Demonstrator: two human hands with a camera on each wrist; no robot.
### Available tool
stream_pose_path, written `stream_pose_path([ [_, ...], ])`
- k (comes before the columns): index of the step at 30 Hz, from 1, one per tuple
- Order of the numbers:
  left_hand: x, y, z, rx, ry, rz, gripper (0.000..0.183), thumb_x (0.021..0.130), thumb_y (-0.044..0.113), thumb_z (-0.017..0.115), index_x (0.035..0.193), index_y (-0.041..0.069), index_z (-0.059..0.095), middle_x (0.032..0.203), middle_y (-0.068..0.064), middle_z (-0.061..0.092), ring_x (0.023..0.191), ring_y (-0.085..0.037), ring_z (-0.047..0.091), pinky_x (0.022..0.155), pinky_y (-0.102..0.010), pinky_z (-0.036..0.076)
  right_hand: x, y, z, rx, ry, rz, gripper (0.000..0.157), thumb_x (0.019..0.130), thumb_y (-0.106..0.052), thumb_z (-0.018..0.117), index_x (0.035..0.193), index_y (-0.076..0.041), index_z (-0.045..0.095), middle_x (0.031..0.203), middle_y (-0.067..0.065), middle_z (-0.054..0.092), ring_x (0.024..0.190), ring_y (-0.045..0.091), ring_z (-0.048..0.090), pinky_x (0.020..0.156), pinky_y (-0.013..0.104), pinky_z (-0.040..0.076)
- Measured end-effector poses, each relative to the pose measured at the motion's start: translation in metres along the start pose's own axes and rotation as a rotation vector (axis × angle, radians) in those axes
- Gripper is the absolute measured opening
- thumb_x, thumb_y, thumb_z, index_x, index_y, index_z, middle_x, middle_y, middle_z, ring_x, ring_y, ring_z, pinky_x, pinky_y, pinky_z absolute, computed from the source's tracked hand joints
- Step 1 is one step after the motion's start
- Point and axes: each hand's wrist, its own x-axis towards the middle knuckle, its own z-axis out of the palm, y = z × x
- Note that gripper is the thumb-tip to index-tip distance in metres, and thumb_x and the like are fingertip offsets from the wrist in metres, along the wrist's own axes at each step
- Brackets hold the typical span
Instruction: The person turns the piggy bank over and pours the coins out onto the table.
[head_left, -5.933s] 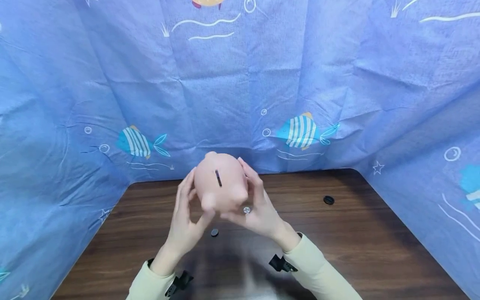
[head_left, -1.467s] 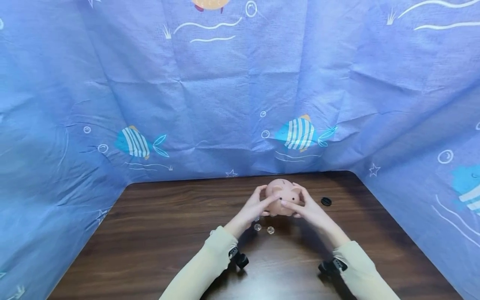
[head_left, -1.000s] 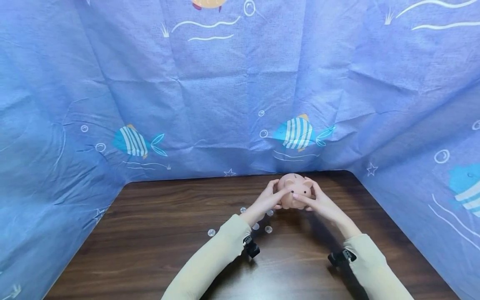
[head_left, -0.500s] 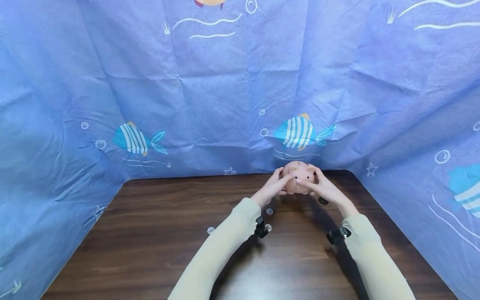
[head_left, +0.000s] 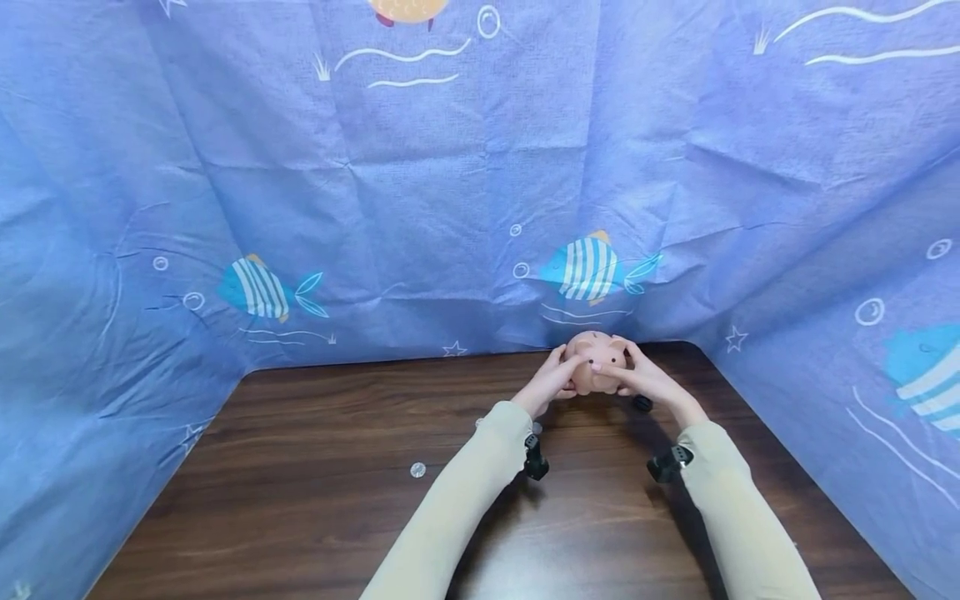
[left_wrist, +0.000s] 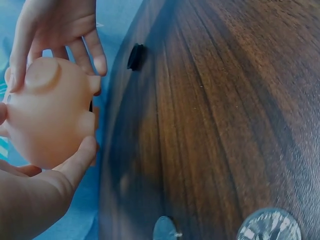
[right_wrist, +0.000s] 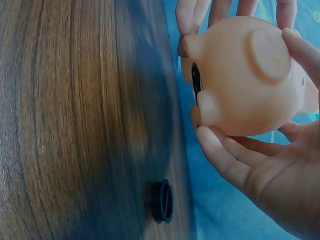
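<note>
In the head view a pink piggy bank (head_left: pixel 597 343) is held upright near the table's back edge, its face toward me and the slot on top. My left hand (head_left: pixel 550 382) grips its left side, thumb across the face; my right hand (head_left: pixel 651 383) grips the right side. In the left wrist view the feet of the piggy bank (left_wrist: pixel 47 120) look raised off the table. The right wrist view shows a dark rim between the feet of the piggy bank (right_wrist: pixel 240 85). A round black plug (head_left: pixel 642 403) lies on the table near my right hand.
Clear faceted gems lie on the dark wood table (head_left: pixel 315 467): one gem (head_left: pixel 417 470) left of my left sleeve, others partly hidden by that arm. A blue fish-print curtain (head_left: pixel 420 208) stands behind the table and along both sides.
The piggy bank, earlier tipped with its slot toward me nearer the middle, has turned upright and moved right and back in both hands. In the last half second it barely moves.
</note>
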Motion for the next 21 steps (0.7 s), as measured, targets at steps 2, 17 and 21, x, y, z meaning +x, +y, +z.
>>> stream_pose_path([
  [2, 0.001, -0.003, 0.001, -0.006, -0.002, -0.002, 0.081, 0.097, 0.045, 0.060, 0.161, 0.012, 0.022, 0.122, -0.012, 0.060, 0.092, -0.024, 0.064, 0.090, -0.041, 0.057, 0.002, 0.003, -0.001, 0.007, 0.002, 0.012, 0.092, 0.096, -0.042, 0.067, 0.159, -0.009, 0.009, 0.149, 0.028, 0.034, 0.101, 0.026, 0.062, 0.080, 0.035, 0.056],
  [17, 0.003, -0.014, 0.001, -0.046, -0.002, -0.035, 0.084, 0.098, 0.046, 0.060, 0.162, 0.012, 0.016, 0.145, -0.015, 0.048, 0.107, -0.026, 0.063, 0.098, -0.043, 0.052, 0.005, 0.003, 0.004, 0.067, -0.030, 0.069, 0.093, 0.095, -0.040, 0.069, 0.159, -0.011, 0.009, 0.153, 0.026, 0.029, 0.103, 0.025, 0.062, 0.090, 0.045, 0.054],
  [21, 0.004, -0.017, 0.004, -0.059, 0.000, -0.034, 0.083, 0.098, 0.044, 0.059, 0.162, 0.011, 0.016, 0.148, -0.016, 0.046, 0.113, -0.029, 0.062, 0.098, -0.043, 0.052, 0.007, 0.012, 0.004, 0.095, -0.019, 0.087, 0.087, 0.094, -0.041, 0.071, 0.155, -0.013, 0.017, 0.149, 0.022, 0.034, 0.103, 0.023, 0.059, 0.086, 0.038, 0.054],
])
